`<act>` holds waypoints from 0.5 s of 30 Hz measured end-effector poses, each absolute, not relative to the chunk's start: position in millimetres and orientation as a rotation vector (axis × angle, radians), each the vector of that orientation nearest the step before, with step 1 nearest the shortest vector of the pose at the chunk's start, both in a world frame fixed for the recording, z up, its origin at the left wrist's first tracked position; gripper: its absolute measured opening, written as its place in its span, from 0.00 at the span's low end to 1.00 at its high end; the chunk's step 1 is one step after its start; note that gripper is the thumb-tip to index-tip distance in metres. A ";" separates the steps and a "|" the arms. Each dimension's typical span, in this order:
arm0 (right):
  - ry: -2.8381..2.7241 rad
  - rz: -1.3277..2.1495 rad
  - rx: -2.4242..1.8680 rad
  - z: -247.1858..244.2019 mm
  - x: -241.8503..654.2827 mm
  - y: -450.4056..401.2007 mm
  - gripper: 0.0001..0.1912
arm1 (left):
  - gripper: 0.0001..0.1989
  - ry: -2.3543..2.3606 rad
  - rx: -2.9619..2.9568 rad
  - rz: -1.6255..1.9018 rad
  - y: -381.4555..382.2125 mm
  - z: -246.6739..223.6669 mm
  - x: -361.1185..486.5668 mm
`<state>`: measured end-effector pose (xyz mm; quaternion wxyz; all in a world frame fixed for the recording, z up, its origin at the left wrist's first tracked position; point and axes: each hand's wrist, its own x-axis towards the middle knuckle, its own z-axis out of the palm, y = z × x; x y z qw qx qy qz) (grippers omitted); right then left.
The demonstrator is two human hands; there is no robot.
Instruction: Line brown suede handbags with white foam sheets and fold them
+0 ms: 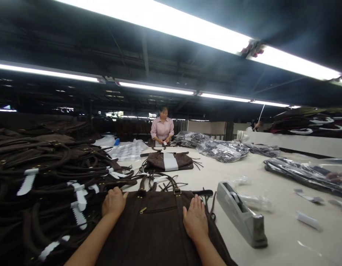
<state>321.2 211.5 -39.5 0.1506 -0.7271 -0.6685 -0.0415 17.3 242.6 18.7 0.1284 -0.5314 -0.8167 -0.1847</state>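
Observation:
A dark brown handbag (156, 232) lies before me, with its zipped pocket facing up and its handles pointing away. At its upper left edge, my left hand (114, 202) has its fingers curled over the bag's edge; the fingertips are partly hidden. My right hand (197, 216) rests flat on the upper right part, fingers straight. Just beyond the handles is another brown bag (183, 161) with a white paper band (170, 162) around it. To the right of my right hand stands a grey tape dispenser (241, 214).
Brown bags with white tags are piled high (57, 159) on the left. Plastic-wrapped bags (223, 149) lie at the back right. Paper scraps (308, 220) and clear plastic (255, 202) are on the white table (281, 244). Across it, a person (162, 127) handles a bag.

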 end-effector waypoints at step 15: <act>-2.022 -0.256 -2.139 -43.7 322.9 213.0 0.35 | 0.14 -2.936 -1.534 -1.336 270.5 0.6 -28.7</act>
